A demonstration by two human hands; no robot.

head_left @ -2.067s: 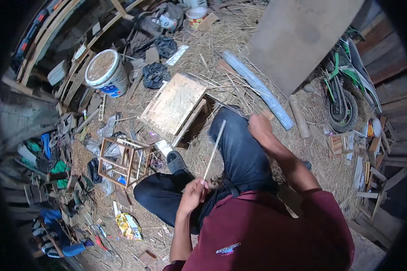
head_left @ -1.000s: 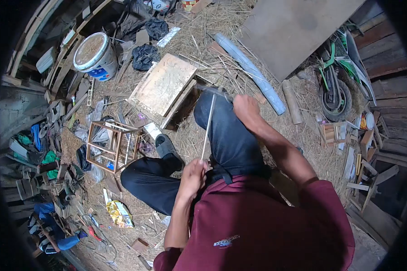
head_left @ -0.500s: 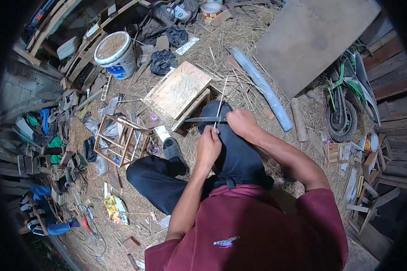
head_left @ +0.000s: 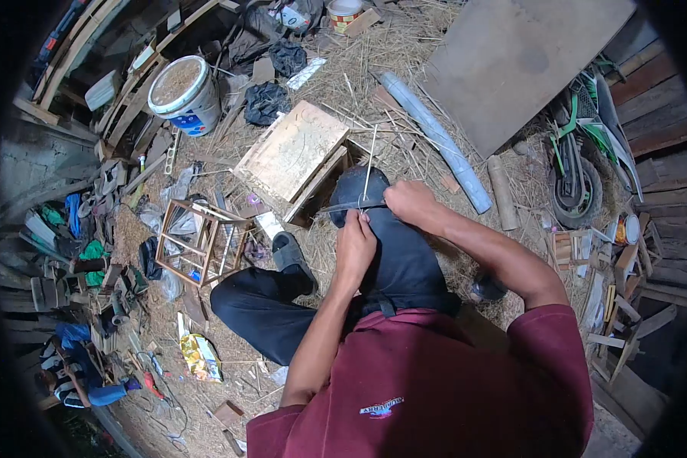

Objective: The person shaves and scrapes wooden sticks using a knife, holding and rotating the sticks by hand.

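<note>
Over my raised knee, my left hand [head_left: 356,243] pinches the near end of a thin pale stick [head_left: 370,164], which points away from me. My right hand [head_left: 408,204] is closed round the handle end of a long knife [head_left: 343,207]. The blade lies crosswise over the stick, just beyond my left fingertips, with its tip to the left. Just past the knee stands a wooden box [head_left: 294,149] with a pale top board.
A small wooden frame [head_left: 198,243] and a white bucket [head_left: 185,95] are to the left. A blue-grey roll [head_left: 435,141], a large board [head_left: 523,69] and a green motorbike [head_left: 580,153] are to the right. Another person [head_left: 76,366] sits at the lower left.
My left hand has moved forward with the stick, up to the knee. The knife has swung round to lie across the stick, and my right hand has shifted slightly.
</note>
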